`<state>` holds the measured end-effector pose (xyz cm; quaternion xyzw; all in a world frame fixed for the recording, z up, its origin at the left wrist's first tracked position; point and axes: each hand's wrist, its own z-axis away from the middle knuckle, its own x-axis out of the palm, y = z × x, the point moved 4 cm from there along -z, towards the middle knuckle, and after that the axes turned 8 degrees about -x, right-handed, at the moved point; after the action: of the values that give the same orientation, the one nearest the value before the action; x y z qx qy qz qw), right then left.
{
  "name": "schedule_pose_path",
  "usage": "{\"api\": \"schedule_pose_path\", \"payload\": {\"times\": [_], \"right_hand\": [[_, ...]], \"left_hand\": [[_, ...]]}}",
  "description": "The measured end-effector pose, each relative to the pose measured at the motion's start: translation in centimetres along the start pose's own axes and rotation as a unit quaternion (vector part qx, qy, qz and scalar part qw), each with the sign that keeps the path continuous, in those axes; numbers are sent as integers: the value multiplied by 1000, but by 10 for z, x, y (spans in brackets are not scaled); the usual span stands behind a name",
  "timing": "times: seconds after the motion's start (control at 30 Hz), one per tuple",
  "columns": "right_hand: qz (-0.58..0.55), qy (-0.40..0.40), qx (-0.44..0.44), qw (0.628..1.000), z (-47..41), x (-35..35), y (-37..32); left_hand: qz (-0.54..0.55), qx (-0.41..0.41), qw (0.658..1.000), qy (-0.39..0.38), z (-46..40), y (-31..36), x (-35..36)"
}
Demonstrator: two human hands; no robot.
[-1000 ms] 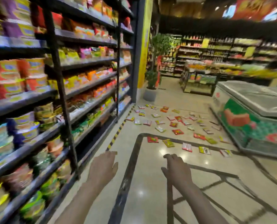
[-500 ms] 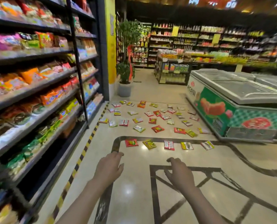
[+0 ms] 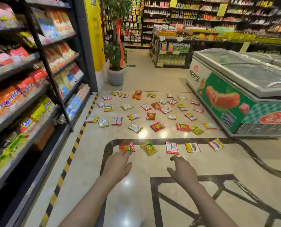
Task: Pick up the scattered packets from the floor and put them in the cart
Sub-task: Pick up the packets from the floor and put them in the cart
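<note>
Both hands, left [image 3: 118,163] and right [image 3: 183,169], reach empty, fingers loose; near packets [image 3: 127,147] look light, crinkly: pinch an edge.

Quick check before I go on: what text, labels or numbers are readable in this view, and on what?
Freezer front: large dark characters by a red round logo; shapes visible, too blurred to quote.
Freezer, red oval lower right: light characters, unreadable.
Orange bags on the left shelf: large white lettering, blurred.
Floor packets: print too small.
Yellow tags on far shelves: unreadable.
Nothing can be quoted reliably.
</note>
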<state>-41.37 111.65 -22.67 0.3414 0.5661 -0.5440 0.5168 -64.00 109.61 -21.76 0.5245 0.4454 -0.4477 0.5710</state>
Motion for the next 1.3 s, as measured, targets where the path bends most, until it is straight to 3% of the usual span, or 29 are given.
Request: {"api": "schedule_pose_path", "payload": {"times": [0.4, 0.73, 1.07, 1.3], "right_hand": [[-35, -81, 26, 996, -326, 22, 41], [-104, -142, 96, 980, -571, 111, 47], [-79, -197, 146, 966, -740, 277, 129], [-43, -267, 150, 951, -823, 469, 207]], "left_hand": [[-7, -44, 994, -104, -319, -37, 50], [-16, -72, 979, -192, -561, -122, 140], [41, -166, 956, -237, -700, -184, 329], [-48, -150, 943, -292, -768, -225, 535]]}}
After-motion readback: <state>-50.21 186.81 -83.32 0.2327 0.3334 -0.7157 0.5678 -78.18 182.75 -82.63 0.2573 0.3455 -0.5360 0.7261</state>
